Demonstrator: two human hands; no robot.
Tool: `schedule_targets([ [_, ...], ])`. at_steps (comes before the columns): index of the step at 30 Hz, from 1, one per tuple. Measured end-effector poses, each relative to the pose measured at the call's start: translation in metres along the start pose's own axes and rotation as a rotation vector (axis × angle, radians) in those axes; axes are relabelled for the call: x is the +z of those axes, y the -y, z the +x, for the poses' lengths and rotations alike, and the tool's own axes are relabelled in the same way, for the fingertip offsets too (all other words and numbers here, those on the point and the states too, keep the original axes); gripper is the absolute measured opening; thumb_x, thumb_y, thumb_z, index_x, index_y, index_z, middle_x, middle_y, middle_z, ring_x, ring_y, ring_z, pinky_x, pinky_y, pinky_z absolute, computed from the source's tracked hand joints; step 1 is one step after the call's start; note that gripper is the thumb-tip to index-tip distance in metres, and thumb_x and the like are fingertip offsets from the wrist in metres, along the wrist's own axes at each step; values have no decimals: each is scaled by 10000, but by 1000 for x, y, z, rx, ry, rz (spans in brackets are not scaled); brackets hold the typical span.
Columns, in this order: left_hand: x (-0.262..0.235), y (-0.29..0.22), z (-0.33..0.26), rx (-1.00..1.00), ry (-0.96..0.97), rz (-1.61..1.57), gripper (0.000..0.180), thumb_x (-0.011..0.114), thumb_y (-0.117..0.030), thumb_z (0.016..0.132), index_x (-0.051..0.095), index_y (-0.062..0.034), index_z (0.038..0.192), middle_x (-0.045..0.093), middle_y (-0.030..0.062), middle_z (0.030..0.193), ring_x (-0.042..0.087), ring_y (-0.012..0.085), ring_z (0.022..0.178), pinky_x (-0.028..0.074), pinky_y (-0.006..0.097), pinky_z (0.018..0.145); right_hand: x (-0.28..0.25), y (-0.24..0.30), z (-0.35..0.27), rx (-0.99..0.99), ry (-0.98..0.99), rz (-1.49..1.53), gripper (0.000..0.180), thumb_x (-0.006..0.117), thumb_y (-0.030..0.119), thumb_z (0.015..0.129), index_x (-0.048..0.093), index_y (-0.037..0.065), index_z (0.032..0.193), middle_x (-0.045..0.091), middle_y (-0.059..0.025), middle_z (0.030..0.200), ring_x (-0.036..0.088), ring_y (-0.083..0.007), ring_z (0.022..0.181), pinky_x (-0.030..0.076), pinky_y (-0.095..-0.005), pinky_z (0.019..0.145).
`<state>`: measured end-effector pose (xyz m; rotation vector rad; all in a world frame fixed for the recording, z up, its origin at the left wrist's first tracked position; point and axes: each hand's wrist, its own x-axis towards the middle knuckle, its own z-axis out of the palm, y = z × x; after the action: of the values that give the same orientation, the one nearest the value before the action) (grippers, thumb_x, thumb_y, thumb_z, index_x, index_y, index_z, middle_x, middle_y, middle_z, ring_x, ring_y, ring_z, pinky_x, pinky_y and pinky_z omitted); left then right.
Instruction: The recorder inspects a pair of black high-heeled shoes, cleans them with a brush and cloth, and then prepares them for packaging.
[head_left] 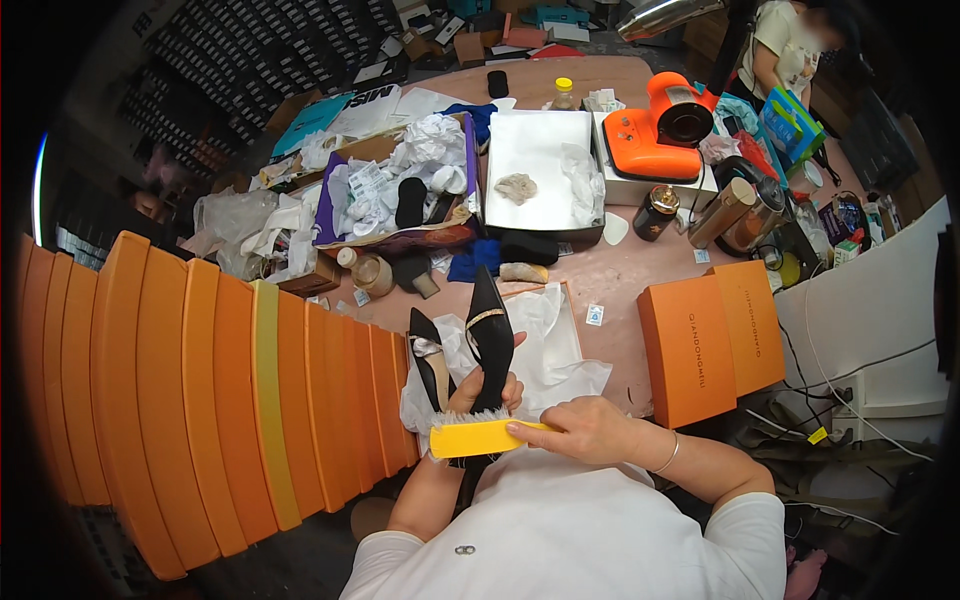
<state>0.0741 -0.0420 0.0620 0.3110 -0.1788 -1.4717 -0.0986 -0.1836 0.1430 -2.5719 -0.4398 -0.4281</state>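
Note:
My left hand (467,393) is closed around a black pointed-toe shoe (490,345), which stands toe up with a thin light-coloured band across its front. In my right hand (592,430) is a yellow-backed brush (472,440), the index finger stretched along its back. The brush's pale bristles face the lower part of the shoe; whether they touch it I cannot tell. Just left of the held shoe, a second black shoe (432,368) lies on white tissue paper (545,345) in an open box. The brush hides the bottom of the held shoe.
A tall row of orange boxes (215,400) fills my left side. Orange shoeboxes (710,340) lie at the right. Farther back are a purple box (470,150) of crumpled paper, a white box lid (530,140), an orange machine (655,150), bottles and cables. Another person (790,50) is at the far right.

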Motion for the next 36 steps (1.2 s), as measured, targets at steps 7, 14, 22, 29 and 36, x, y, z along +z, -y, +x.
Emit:
schedule_targets([
  [7,-9,10,-3,-72,79,165,886,669,-431,869,175,-86,1519,601,44,678,462,129,596,346,272,574,-9,-101,-26,684,-537,-53,420,632,122,897,554,75,1308,594,-115,773,608,-217,647,491,-321,575],
  [14,-44,19,-3,8,-39,-54,772,620,-374,920,198,-129,1518,559,42,752,461,125,671,368,259,608,3,-32,-5,575,-397,321,394,612,133,919,560,75,1305,604,-141,782,609,-279,666,498,-346,626],
  [22,-64,-10,20,116,-145,-195,663,606,-182,938,253,-110,1494,512,39,885,487,124,706,429,241,640,11,16,1,199,119,302,414,591,300,921,562,177,1316,557,-61,718,586,-213,552,483,-330,478],
  [29,-39,1,19,87,-208,-261,558,532,-204,973,305,-92,1471,508,49,882,474,127,687,443,233,625,15,-99,-36,753,-448,73,425,630,184,913,555,114,1325,546,-25,719,525,-126,571,438,-275,507],
  [36,-12,-2,21,32,-57,-642,617,479,-236,986,199,-22,1493,512,137,904,496,149,628,475,240,569,18,-71,-24,981,-551,862,411,574,189,969,517,37,1347,486,42,734,420,-30,606,356,-183,520],
])
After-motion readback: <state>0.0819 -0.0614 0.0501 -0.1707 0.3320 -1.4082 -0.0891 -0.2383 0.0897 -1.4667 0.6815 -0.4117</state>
